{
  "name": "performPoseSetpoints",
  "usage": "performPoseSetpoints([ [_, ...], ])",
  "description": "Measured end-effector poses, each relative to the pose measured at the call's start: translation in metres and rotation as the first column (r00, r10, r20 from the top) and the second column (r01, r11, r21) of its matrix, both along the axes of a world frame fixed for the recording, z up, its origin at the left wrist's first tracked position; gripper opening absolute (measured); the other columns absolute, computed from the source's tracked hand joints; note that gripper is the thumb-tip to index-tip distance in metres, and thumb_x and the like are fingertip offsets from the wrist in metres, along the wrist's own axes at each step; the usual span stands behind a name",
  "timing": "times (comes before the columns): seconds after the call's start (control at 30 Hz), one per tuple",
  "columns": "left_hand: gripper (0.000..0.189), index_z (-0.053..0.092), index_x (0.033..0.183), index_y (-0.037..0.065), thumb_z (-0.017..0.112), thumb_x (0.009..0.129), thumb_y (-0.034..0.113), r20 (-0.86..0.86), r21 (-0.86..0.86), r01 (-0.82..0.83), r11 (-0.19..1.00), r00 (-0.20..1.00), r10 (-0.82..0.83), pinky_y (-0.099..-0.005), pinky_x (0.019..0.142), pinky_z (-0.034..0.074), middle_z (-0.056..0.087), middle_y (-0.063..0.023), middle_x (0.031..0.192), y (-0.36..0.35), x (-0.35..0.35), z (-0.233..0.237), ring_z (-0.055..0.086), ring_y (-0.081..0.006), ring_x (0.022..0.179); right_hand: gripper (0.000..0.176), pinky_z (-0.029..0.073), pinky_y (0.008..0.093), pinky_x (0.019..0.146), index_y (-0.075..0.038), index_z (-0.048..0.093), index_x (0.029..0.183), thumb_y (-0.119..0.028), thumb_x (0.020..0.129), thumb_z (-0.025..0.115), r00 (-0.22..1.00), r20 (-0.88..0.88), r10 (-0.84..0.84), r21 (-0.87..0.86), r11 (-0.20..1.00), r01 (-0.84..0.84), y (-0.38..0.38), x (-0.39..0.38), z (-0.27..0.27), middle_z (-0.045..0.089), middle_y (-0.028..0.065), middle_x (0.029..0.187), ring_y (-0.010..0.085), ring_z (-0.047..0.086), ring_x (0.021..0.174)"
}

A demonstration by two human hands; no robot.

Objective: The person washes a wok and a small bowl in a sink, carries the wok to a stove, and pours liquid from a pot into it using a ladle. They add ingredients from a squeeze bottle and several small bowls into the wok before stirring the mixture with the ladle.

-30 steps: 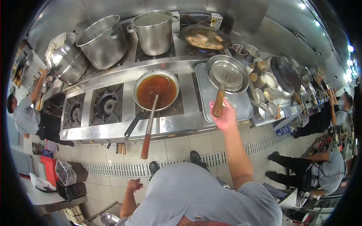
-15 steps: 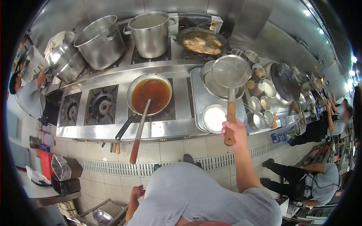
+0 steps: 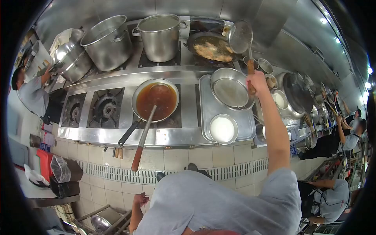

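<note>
My right hand [image 3: 257, 82] is wrapped round the wooden handle of a mesh skimmer [image 3: 240, 37]. The skimmer's round head is raised at the right edge of a dark wok [image 3: 192, 40], where light brown food [image 3: 213, 51] fries in oil. My left hand [image 3: 141, 199] hangs low beside my body, away from the stove, its fingers apart and nothing visible in them. Between the two, a pan of reddish-brown liquid [image 3: 150, 102] sits on a burner with a ladle [image 3: 143, 140] resting in it.
Large steel pots [image 3: 158, 41] stand along the back. A metal tray [image 3: 247, 124] holds a strainer bowl [image 3: 231, 89] and a bowl of white stuff [image 3: 223, 129]. Co-workers stand at the left [image 3: 32, 93] and right [image 3: 331, 199]. Several small containers and pans are at the right.
My right hand has moved forward and right, carrying the skimmer from above the tray to the wok's right side. My left hand has shifted slightly, and its fingers show more spread.
</note>
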State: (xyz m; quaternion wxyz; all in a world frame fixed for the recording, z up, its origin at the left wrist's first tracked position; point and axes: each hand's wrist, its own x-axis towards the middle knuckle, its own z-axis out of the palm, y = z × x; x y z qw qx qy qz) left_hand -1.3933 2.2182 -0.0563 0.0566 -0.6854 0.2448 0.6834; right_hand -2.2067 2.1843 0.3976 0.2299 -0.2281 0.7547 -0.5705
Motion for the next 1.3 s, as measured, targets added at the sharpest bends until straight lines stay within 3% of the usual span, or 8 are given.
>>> performPoseSetpoints([
  [0.13,0.040,0.056,0.115,0.000,0.058,0.097,0.036,-0.001,-0.212,0.269,0.940,0.961,-0.275,-0.0369,0.055,0.048,0.065,-0.0151,0.087,0.020,0.001,0.017,0.063,-0.0228,0.066,0.007,0.045,0.0401,0.042,0.005,0.054,0.073,0.005,0.071,0.061,0.999,-0.050,0.009,0.034,0.999,-0.008,-0.048,-0.045,-0.024,0.057,0.0146,0.060,0.0260,0.057,0.047],
  [0.2,0.037,0.057,0.112,0.000,0.058,0.097,0.035,-0.004,-0.216,0.232,0.949,0.971,-0.238,-0.0358,0.052,0.046,0.060,-0.0116,0.080,0.033,0.003,0.020,0.058,-0.0205,0.061,0.005,0.045,0.0408,0.043,0.006,0.056,0.073,0.004,0.072,0.060,0.991,-0.134,0.009,0.153,0.988,0.012,-0.073,-0.067,-0.041,0.058,0.0156,0.060,0.0268,0.059,0.048],
  [0.4,0.031,0.060,0.102,0.000,0.057,0.098,0.031,-0.052,0.056,-0.327,0.944,0.943,0.329,-0.0323,0.045,0.039,0.044,-0.0011,0.060,0.079,0.021,-0.004,0.043,-0.0139,0.048,0.007,0.045,0.0400,0.043,0.007,0.060,0.064,0.004,0.070,0.062,0.953,-0.299,-0.043,0.250,0.960,0.122,-0.110,-0.076,-0.058,0.059,0.0167,0.057,0.0271,0.060,0.047],
  [0.47,0.031,0.059,0.102,0.000,0.057,0.098,0.031,-0.044,-0.048,-0.137,0.989,0.990,0.135,-0.0328,0.045,0.040,0.046,-0.0022,0.061,0.082,0.022,0.011,0.044,-0.0148,0.049,0.005,0.045,0.0399,0.044,0.006,0.061,0.066,0.005,0.070,0.062,0.973,-0.232,-0.009,0.280,0.957,0.076,-0.119,-0.087,-0.065,0.061,0.0168,0.059,0.0273,0.060,0.048],
  [0.57,0.032,0.059,0.103,0.000,0.057,0.098,0.031,-0.009,-0.210,0.139,0.968,0.990,-0.144,-0.0336,0.046,0.041,0.049,-0.0038,0.064,0.077,0.013,0.036,0.046,-0.0161,0.050,0.003,0.048,0.0382,0.047,0.005,0.062,0.068,0.005,0.071,0.062,0.986,0.119,0.118,0.084,0.988,-0.128,-0.115,-0.100,-0.068,0.062,0.0162,0.063,0.0260,0.062,0.053],
  [0.77,0.033,0.057,0.104,-0.001,0.057,0.098,0.032,0.006,-0.277,0.246,0.929,0.967,-0.254,-0.0351,0.047,0.043,0.054,-0.0071,0.069,0.070,0.002,0.047,0.051,-0.0187,0.054,0.004,0.051,0.0287,0.055,0.001,0.062,0.079,-0.002,0.082,0.063,0.799,0.500,0.335,-0.264,0.937,-0.228,-0.101,-0.126,-0.078,0.063,0.0105,0.072,0.0171,0.062,0.061],
  [0.87,0.034,0.057,0.105,-0.001,0.057,0.098,0.032,0.010,-0.296,0.283,0.912,0.956,-0.294,-0.0359,0.048,0.044,0.056,-0.0087,0.072,0.063,-0.001,0.046,0.053,-0.0200,0.055,0.004,0.052,0.0316,0.056,0.000,0.058,0.082,0.001,0.085,0.060,0.734,0.612,0.294,-0.276,0.949,-0.149,-0.090,-0.123,-0.072,0.062,0.0109,0.076,0.0186,0.062,0.064],
  [1.3,0.045,0.055,0.117,-0.002,0.055,0.098,0.039,0.027,-0.389,0.458,0.799,0.873,-0.488,-0.0388,0.055,0.050,0.070,-0.0184,0.093,0.037,-0.006,0.049,0.065,-0.0258,0.069,0.006,0.049,0.0350,0.050,0.002,0.060,0.076,0.000,0.081,0.062,0.904,0.390,0.178,-0.182,0.977,-0.113,-0.060,-0.121,-0.064,0.060,0.0119,0.066,0.0225,0.060,0.055],
])
